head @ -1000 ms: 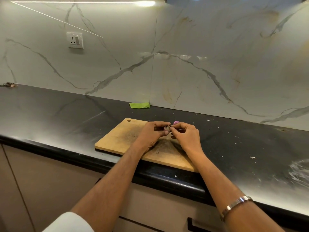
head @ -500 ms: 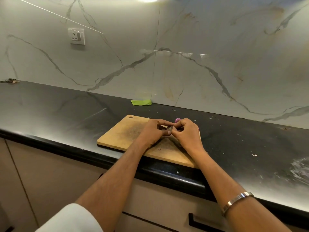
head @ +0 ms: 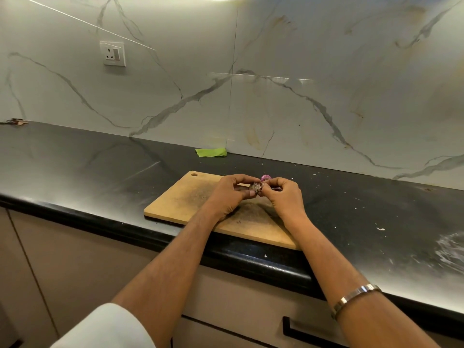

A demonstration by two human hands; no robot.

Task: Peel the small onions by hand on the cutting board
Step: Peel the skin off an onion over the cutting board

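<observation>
The small onion (head: 255,187) is held just above the far edge of the cutting board (head: 190,200), pinched between the left hand (head: 232,194) and the right hand (head: 282,197), whose fingertips meet on it from either side.

Table: black stone table (head: 75,172) with a rounded front edge, glossy, running along a marble-patterned wall.
Under the hands: wooden cutting board (head: 180,199), hole at its far left corner, dark stains in the middle, near edge close to the table front.
Beyond the hands: green scrap (head: 211,152) lying flat by the wall.
Right of the hands: scattered pale flecks (head: 380,229) and a whitish smear (head: 452,249).
Far left of the hands: small brownish debris (head: 15,121) at the wall.
</observation>
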